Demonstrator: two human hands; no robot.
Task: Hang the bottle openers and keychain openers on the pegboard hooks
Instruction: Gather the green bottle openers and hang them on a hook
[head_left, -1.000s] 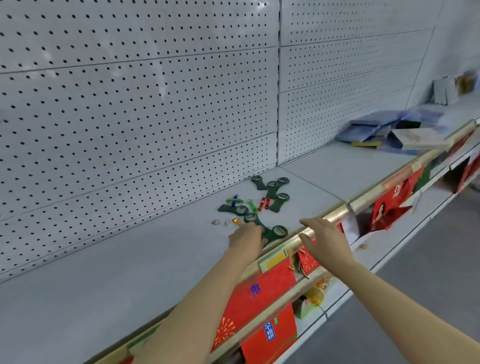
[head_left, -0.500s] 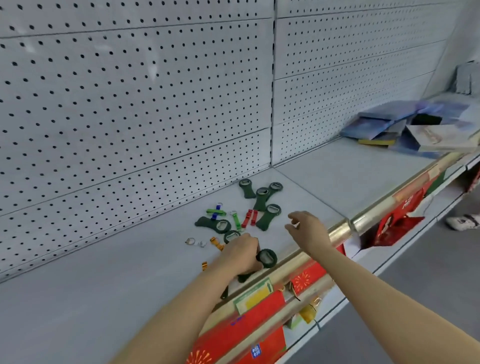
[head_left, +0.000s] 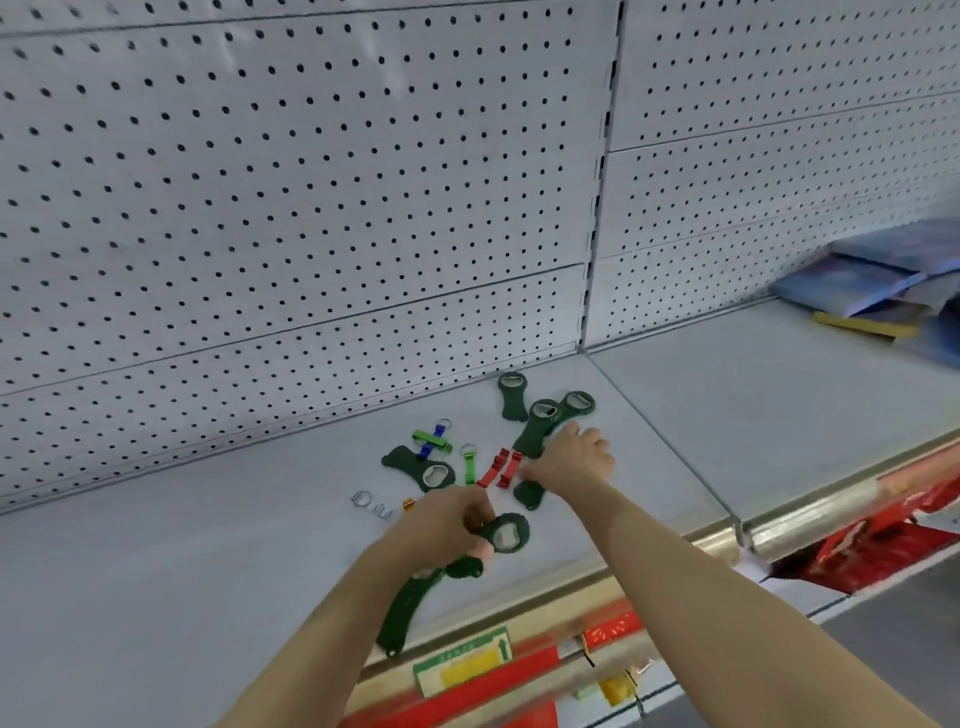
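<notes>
Bottle openers lie on the grey shelf (head_left: 208, 571), and 1 dark green bottle opener (head_left: 506, 535) sits in the left hand (head_left: 447, 525), whose fingers curl around its neck so the round head sticks out to the right. Another long dark green opener (head_left: 402, 613) lies just under that hand, reaching down to the front edge of the shelf. The right hand (head_left: 571, 457) is farther back, with its fingers bent down over the pile; I cannot tell if they hold anything. A green opener handle (head_left: 530, 493) pokes out from under that hand. Just behind it lie 3 more green openers (head_left: 540, 421), close together and partly on top of each other. To the left are 2 red keychain openers (head_left: 500, 467) side by side, then a light green one (head_left: 469, 465), then a big green opener (head_left: 418, 465), with a blue and green pair (head_left: 431, 439) behind it. Small silver rings (head_left: 369, 503) and a tiny orange piece (head_left: 409, 504) lie near the left hand. Behind everything stands the white pegboard (head_left: 291, 197). Blue flat packs (head_left: 878, 291) rest far off to the right.
</notes>
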